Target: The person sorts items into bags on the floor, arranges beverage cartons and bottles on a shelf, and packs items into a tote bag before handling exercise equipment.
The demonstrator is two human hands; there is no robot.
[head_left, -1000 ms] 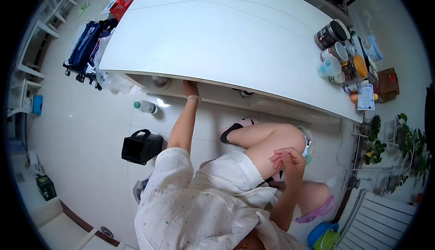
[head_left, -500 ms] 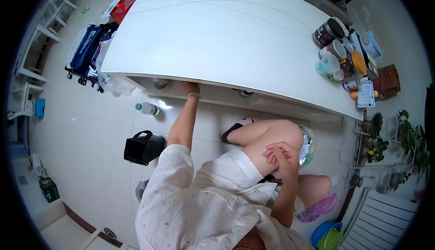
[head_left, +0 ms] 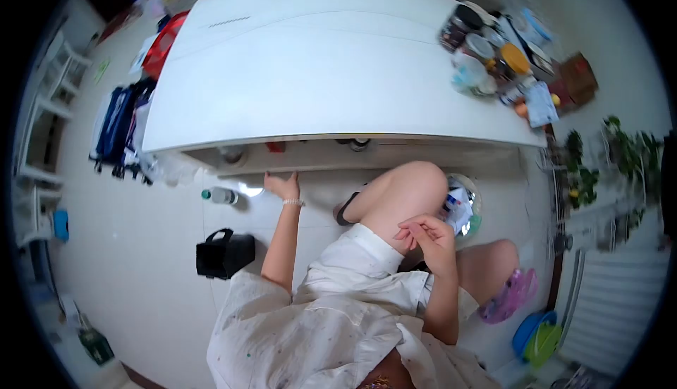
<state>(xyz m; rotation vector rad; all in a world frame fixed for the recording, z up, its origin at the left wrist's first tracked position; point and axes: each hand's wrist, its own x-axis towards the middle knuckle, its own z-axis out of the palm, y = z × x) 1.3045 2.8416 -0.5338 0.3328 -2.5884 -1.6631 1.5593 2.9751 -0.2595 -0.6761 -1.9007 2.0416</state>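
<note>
My left hand [head_left: 283, 186] is open, thumb and fingers spread, with nothing seen in it. It is just in front of the open compartment [head_left: 317, 163] under the white table [head_left: 310, 79]. Inside that compartment, near the hand, lie a small red item [head_left: 275, 147] and a clear rounded container [head_left: 231, 154]; a dark-lidded jar [head_left: 358, 144] stands farther right. My right hand [head_left: 429, 237] hangs by my raised knee, fingers curled in and thumb against them, nothing visible in it. A clear bottle with a green cap [head_left: 221, 195] lies on the floor left of my left hand.
A black open-topped bag [head_left: 224, 254] sits on the floor at left. Jars [head_left: 462, 26] and other packages crowd the table's right end. A bin [head_left: 467, 209] stands beyond my knee, with a pink plastic bag [head_left: 509, 296] and basins [head_left: 539, 336] at right. A suitcase [head_left: 116, 128] stands at far left.
My left hand has come out of the compartment toward me, and its fingers now show spread. The red item in the compartment is now visible. My right hand stays by the knee. The view has shifted.
</note>
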